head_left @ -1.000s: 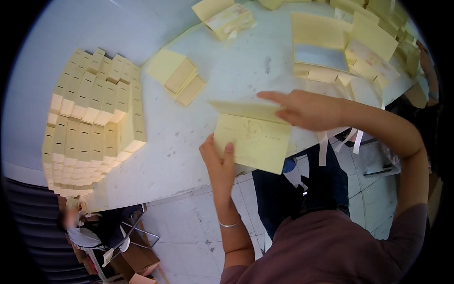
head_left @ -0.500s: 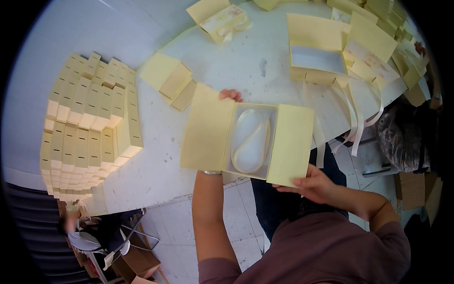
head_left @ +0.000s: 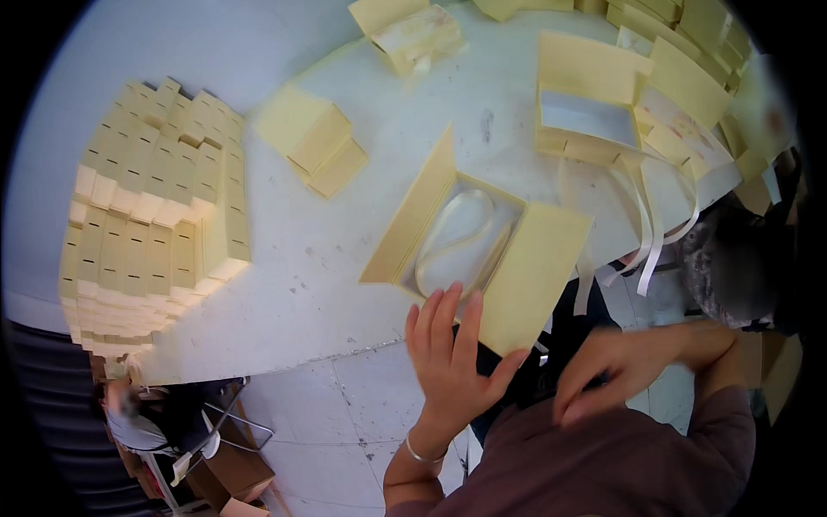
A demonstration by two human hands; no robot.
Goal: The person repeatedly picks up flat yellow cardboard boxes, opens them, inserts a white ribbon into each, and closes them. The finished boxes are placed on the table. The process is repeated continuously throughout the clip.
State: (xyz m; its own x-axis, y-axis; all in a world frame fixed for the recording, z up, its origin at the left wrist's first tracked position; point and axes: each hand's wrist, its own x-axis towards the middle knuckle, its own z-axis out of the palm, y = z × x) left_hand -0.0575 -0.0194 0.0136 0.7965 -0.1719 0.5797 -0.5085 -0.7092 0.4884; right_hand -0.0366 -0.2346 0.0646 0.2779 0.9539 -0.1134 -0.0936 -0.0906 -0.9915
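Note:
A pale yellow box (head_left: pixel 402 280) lies at the table's near edge, lid raised on its left and a flat panel (head_left: pixel 538 271) folded out on its right. Inside the grey-lined tray rests a looped cream ribbon (head_left: pixel 419 265). My left hand (head_left: pixel 450 349) is open, fingers spread over the box's near side, the thumb by the panel's lower corner. Whether it presses on the box I cannot tell. My right hand (head_left: pixel 613 370) is apart from the box, close to my body, its bent fingers smeared by motion. Nothing shows in it.
Stacked yellow boxes (head_left: pixel 155 207) stand at the left. An open box (head_left: pixel 323 146) lies beyond mine, another (head_left: pixel 405 39) farther back. Back right, a larger open box (head_left: pixel 590 112) has ribbons (head_left: pixel 646 228) hanging over the edge. Other people sit at lower left (head_left: pixel 146 422) and right (head_left: pixel 728 258).
The box has come down onto the table edge and turned, its lid now steeper. My left hand has moved from behind the lid to the near side. My right hand has let go of the panel.

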